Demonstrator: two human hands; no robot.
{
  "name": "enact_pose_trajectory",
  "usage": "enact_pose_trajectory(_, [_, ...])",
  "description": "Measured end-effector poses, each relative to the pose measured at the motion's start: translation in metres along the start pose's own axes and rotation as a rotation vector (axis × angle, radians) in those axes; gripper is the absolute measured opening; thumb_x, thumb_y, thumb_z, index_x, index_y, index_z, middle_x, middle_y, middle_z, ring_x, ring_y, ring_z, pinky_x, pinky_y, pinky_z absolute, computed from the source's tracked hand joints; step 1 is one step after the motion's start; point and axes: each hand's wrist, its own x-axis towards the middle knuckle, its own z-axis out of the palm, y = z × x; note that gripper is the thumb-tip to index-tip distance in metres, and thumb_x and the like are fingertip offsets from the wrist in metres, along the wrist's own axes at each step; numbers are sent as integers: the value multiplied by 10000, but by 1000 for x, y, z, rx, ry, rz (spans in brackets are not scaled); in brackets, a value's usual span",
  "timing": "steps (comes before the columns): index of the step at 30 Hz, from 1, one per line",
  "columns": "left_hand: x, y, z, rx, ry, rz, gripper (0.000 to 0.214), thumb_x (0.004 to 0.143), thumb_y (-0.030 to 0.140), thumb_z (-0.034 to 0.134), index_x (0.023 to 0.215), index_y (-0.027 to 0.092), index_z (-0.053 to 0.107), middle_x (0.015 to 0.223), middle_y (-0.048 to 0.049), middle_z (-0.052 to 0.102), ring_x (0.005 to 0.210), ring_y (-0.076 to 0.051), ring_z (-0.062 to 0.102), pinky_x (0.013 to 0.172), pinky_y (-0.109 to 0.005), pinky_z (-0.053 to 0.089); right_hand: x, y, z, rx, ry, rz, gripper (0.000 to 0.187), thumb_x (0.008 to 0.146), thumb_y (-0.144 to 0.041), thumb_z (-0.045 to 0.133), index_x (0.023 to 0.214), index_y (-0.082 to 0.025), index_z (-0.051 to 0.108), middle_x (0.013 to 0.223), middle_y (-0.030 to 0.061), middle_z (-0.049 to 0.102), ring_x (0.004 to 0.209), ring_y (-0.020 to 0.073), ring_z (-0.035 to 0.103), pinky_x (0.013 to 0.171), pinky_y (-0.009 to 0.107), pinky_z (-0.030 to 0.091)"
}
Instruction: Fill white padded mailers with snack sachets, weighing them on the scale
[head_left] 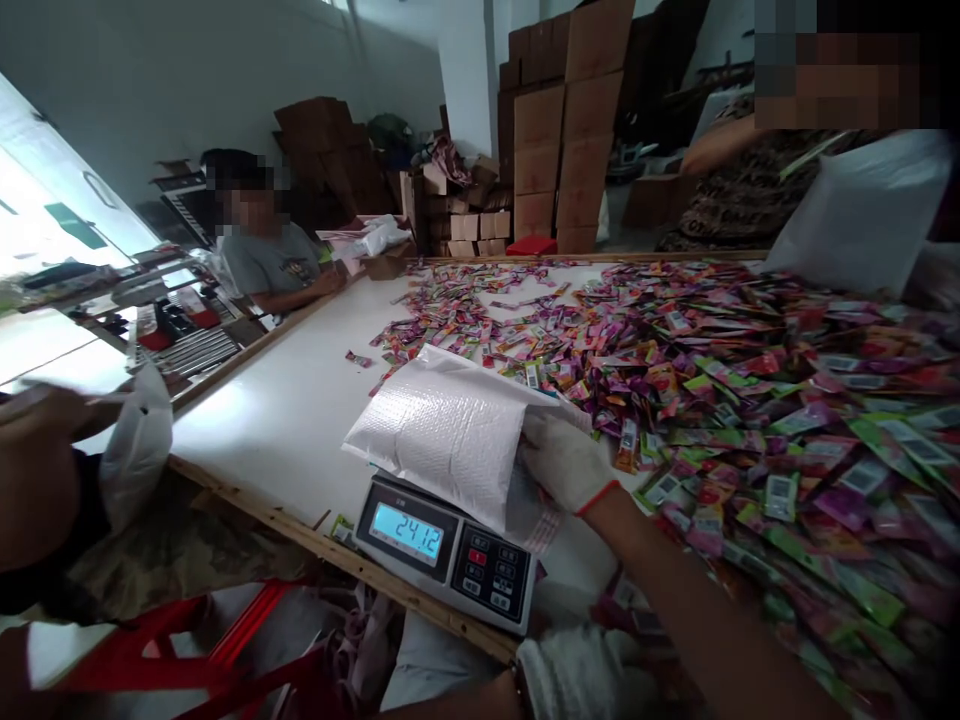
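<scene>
My right hand (564, 462), in a white glove, grips the open end of a white bubble mailer (450, 430). The mailer lies on a small digital scale (450, 555) at the table's near edge, and the display reads 241.2. My left hand (585, 675), also gloved, is low at the bottom edge beside the scale. Its fingers are hidden, and nothing shows in it. A big heap of colourful small sachets (750, 400) covers the white table to the right of both hands.
The white table (285, 400) has a wooden rim. One person (270, 260) sits at its far left side. Another person's arm (37, 480) with a white bag is at near left, and a third holds a white bag (862, 215) at right. Stacked cardboard boxes (562, 140) stand behind. A red stool (172, 650) is below.
</scene>
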Motion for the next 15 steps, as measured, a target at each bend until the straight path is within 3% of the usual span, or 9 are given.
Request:
enact_pose_trajectory(4, [0,5,-6,28,-77,-110,367,944,539,491,1072,223,624,993,-58,673,721,-197,635,353,-317,266,-63,40,-37,157,11,38,166,843,-203,455,861,-232,618,864,19,673,825,180,617,718,288,439])
enact_pose_trajectory(8, [-3,14,-14,8,-19,-115,392,905,578,535,1035,216,614,1013,-44,653,726,-192,624,381,-323,270,-119,74,-74,-93,128,203,99,794,-232,456,817,-255,550,919,86,636,824,238,606,668,356,408])
enact_pose_trajectory(11, [-7,21,-29,-5,26,-109,426,911,602,501,1023,206,610,1059,-47,649,766,-194,631,449,-336,349,-115,65,-73,-107,177,136,98,844,-276,452,873,-251,543,1004,110,616,913,258,595,738,383,410])
enact_pose_trajectory(15, [-9,25,-47,-32,-10,-110,421,965,547,440,1086,186,621,1108,-64,659,839,-205,650,582,-332,466,-60,14,-35,98,-8,-18,203,887,-220,442,1009,-210,605,1031,71,611,937,213,582,805,338,405])
